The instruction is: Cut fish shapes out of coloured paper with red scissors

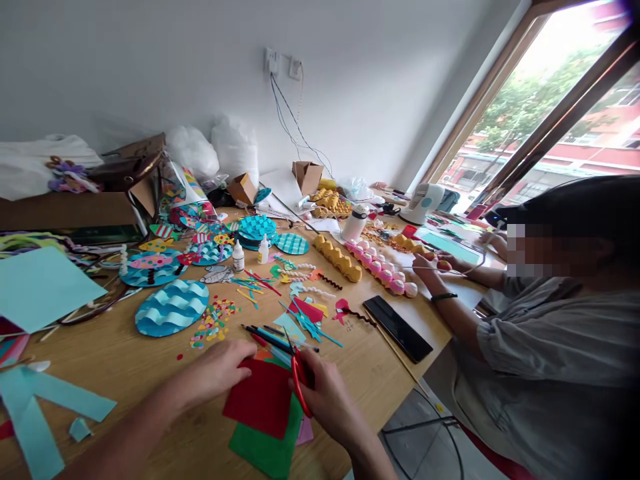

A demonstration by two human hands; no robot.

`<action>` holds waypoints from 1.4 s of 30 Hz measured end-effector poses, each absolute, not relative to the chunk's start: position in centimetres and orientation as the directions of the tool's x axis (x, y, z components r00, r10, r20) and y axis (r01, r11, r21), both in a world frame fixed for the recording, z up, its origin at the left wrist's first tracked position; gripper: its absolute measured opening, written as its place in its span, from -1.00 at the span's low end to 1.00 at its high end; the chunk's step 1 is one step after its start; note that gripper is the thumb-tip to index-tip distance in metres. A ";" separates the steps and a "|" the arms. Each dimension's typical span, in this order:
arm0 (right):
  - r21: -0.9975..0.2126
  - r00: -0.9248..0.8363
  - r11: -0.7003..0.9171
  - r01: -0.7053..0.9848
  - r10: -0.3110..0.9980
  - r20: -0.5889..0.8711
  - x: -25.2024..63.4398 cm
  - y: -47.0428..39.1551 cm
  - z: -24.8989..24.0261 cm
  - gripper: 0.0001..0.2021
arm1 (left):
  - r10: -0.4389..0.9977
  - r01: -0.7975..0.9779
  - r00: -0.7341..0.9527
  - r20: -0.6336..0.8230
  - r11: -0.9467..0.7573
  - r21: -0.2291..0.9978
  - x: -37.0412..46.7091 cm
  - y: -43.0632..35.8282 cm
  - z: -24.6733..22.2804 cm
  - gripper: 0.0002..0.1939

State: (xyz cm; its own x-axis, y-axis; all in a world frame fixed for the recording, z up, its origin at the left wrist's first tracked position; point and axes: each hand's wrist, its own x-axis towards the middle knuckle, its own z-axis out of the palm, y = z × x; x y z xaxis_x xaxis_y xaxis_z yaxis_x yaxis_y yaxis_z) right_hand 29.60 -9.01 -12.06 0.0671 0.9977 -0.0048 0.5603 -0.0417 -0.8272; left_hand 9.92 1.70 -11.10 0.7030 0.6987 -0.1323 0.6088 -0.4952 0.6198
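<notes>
My left hand (227, 365) is closed, its fingers and thumb at the upper left corner of a red sheet (261, 399), gripping its edge. The sheet looks like paper or felt. My right hand (327, 393) is closed around red-handled scissors (299, 377), whose blades point up and away over several pencils (273, 340). A green sheet (265, 443) lies under the red one, and a bit of pink sheet (305, 432) shows beside it. Blue, red and yellow paper scraps (307, 317) lie just beyond the pencils.
Blue wavy-striped paper discs (173, 308), confetti dots (215, 323) and two glue bottles (239, 257) stand or lie ahead. A phone (399, 327) and painted egg-carton strips (380, 267) are at right, near a seated person (550, 320) working with string. Light-blue paper (47, 287) lies left.
</notes>
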 end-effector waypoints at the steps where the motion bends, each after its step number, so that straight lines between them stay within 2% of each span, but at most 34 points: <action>1: -0.871 0.077 -0.045 0.489 0.997 -0.008 29.7 -9.0 -12.0 -0.91 | 0.723 0.598 0.680 -0.118 -0.455 0.660 9.5 1.7 -10.8 -0.87; 4: -0.974 0.140 -0.055 0.217 0.990 -0.025 29.9 -8.4 -11.6 -0.83 | 0.798 0.534 0.598 -0.079 -0.322 0.782 7.8 1.7 -10.0 -0.87; 6: -0.994 0.164 -0.056 0.097 0.986 -0.040 29.7 -7.6 -11.3 -0.76 | 0.847 0.480 0.529 -0.053 -0.248 0.841 6.8 1.3 -9.5 -0.77; 9: -0.998 0.155 -0.047 0.041 0.987 -0.040 29.0 -6.4 -10.8 -0.68 | 0.918 0.354 0.392 -0.054 -0.096 0.930 5.6 0.0 -8.6 -0.64; 12: -1.000 0.135 -0.018 0.002 0.991 -0.017 27.6 -5.5 -10.3 -0.66 | 0.969 0.058 0.207 -0.134 0.124 0.991 5.0 -1.4 -7.7 -0.64; 15: -0.997 0.087 0.005 -0.082 0.996 -0.002 25.7 -5.0 -9.5 -0.68 | 0.989 -0.081 0.078 -0.124 0.130 0.988 4.6 -2.5 -7.4 -0.61; 20: -0.953 -0.088 -0.059 -0.297 0.996 -0.034 22.1 -4.1 -8.4 -0.67 | 0.995 -0.125 -0.088 -0.039 0.028 0.992 4.0 -3.3 -8.0 -0.63; 23: -0.927 -0.161 -0.082 -0.367 0.987 -0.024 20.0 -3.3 -8.1 -0.61 | 0.989 -0.153 -0.144 -0.021 -0.002 0.988 3.7 -3.5 -8.2 -0.62; 27: -0.929 -0.163 -0.071 -0.364 0.986 -0.011 18.5 -2.2 -8.3 -0.63 | 0.990 -0.164 -0.144 -0.001 -0.023 0.986 3.0 -3.7 -8.3 -0.68; 34: -0.931 -0.112 -0.003 -0.366 0.993 0.041 17.9 -1.6 -9.7 -0.66 | 0.984 -0.201 -0.178 -0.018 -0.018 0.979 1.1 -4.0 -9.5 -0.61; 36: -0.929 -0.105 0.000 -0.370 0.994 0.042 17.8 -1.6 -10.3 -0.66 | 0.991 -0.149 -0.137 -0.014 -0.006 0.989 0.8 -4.2 -9.6 -0.59; 40: -0.928 -0.079 0.007 -0.374 0.996 0.039 17.8 -1.4 -11.4 -0.65 | 0.996 0.092 -0.075 0.049 -0.042 0.995 0.6 -4.3 -9.6 -0.60; 42: -0.931 -0.067 0.016 -0.365 0.997 0.043 18.0 -1.2 -11.8 -0.64 | 0.995 0.157 -0.068 0.073 -0.061 0.986 0.6 -4.1 -9.8 -0.61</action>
